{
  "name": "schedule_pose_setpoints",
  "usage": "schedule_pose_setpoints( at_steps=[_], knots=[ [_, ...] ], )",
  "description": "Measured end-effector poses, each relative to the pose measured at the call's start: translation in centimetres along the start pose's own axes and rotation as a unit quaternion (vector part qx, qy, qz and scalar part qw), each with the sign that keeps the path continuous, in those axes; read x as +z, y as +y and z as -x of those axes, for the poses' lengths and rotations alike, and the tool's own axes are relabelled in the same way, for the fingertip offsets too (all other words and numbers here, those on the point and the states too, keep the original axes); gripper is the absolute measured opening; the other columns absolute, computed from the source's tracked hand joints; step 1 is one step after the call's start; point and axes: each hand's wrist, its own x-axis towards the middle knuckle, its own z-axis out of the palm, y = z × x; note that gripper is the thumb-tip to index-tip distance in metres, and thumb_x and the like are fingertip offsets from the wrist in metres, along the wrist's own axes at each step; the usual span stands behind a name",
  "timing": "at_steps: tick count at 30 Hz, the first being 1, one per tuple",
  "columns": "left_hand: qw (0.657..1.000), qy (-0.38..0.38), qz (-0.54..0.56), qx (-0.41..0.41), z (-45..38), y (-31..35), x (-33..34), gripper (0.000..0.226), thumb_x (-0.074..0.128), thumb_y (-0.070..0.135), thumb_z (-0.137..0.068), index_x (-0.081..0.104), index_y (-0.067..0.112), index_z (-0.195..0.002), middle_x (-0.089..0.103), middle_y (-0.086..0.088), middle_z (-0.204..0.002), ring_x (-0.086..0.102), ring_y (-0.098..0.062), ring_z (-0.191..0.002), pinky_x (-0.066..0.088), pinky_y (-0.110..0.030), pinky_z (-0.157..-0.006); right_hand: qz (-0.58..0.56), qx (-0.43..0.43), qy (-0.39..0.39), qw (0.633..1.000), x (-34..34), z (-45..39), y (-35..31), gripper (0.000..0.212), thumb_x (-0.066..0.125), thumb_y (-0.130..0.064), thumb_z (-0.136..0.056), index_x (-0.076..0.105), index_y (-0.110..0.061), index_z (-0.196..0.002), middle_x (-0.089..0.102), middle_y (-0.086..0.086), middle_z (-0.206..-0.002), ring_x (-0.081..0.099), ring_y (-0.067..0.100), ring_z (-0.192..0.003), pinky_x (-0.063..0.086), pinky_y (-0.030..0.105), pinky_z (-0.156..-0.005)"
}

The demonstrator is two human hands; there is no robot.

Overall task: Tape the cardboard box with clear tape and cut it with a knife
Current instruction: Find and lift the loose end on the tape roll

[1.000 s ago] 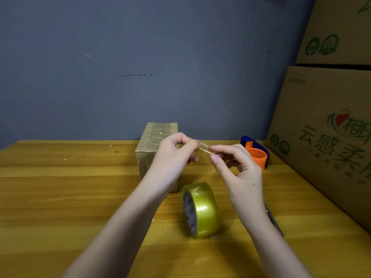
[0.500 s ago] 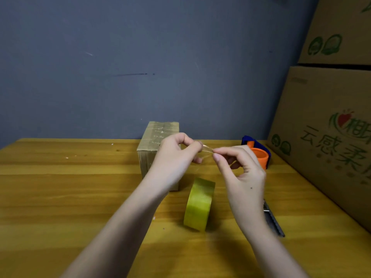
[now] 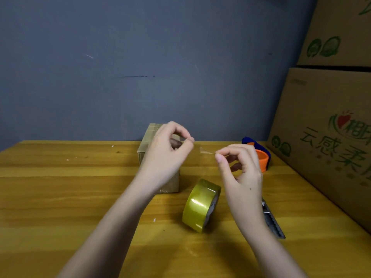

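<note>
A small cardboard box (image 3: 148,145) covered in tape stands at the back middle of the wooden table (image 3: 60,197). My left hand (image 3: 166,153) is raised in front of it, fingertips pinched on one end of a clear tape strip (image 3: 206,151). My right hand (image 3: 239,171) pinches the strip's other end. Below the hands, the yellowish roll of clear tape (image 3: 200,205) hangs or rests tilted just above the table, apparently joined to the strip. A grey utility knife (image 3: 274,222) lies on the table, partly hidden by my right wrist.
An orange and blue tape dispenser (image 3: 261,155) sits at the back right. Large printed cardboard cartons (image 3: 325,137) are stacked along the right side. A grey wall (image 3: 160,67) closes the back of the table.
My hands have drawn apart, stretching the clear strip wider between them. The tape roll has turned and shifted right, its hole now facing right.
</note>
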Motion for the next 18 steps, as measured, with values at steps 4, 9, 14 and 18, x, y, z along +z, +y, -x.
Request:
schedule_pose_setpoints(
  at_steps=[4, 9, 14, 18],
  knots=[
    [0.982, -0.106, -0.052, 0.151, 0.2, 0.0, -0.1, 0.020, 0.064, 0.023, -0.081, 0.068, 0.024, -0.101, 0.062, 0.006, -0.104, 0.056, -0.002, -0.103, 0.040, -0.011, -0.091, 0.002, -0.007, -0.002, 1.000, -0.1, -0.1, 0.0, 0.008, 0.064, -0.016, -0.086, 0.065, -0.023, -0.086, 0.059, -0.006, -0.091, 0.053, 0.001, -0.088, 0.040, 0.009, -0.070],
    [0.987, -0.089, -0.046, 0.125, 0.1, -0.9, 1.0, 0.008, 0.069, 0.025, -0.082, 0.072, 0.029, -0.088, 0.065, 0.013, -0.092, 0.060, -0.002, -0.093, 0.045, -0.016, -0.086, 0.000, -0.006, -0.004, 1.000, -0.3, -0.1, 0.0, 0.005, 0.063, -0.020, -0.086, 0.066, -0.023, -0.087, 0.060, -0.007, -0.090, 0.053, 0.003, -0.088, 0.042, 0.013, -0.069],
    [0.987, -0.147, 0.055, 0.020, 0.2, -0.7, 0.7, 0.009, 0.066, 0.018, -0.084, 0.073, 0.024, -0.085, 0.071, 0.013, -0.083, 0.064, 0.005, -0.083, 0.047, -0.008, -0.075, -0.008, 0.011, -0.014, 1.000, -0.3, 0.0, -0.2, 0.007, 0.061, -0.024, -0.087, 0.065, -0.030, -0.090, 0.064, -0.016, -0.091, 0.058, 0.006, -0.093, 0.046, 0.016, -0.072],
    [0.984, -0.149, 0.095, -0.011, 0.0, -0.9, 0.6, 0.011, 0.065, 0.019, -0.085, 0.075, 0.016, -0.084, 0.074, 0.006, -0.082, 0.066, 0.003, -0.080, 0.047, -0.007, -0.073, -0.029, 0.027, -0.016, 0.999, -0.3, 0.0, -0.5, 0.010, 0.063, -0.021, -0.086, 0.068, -0.029, -0.091, 0.070, -0.019, -0.088, 0.064, 0.003, -0.092, 0.051, 0.024, -0.076]
  ],
)
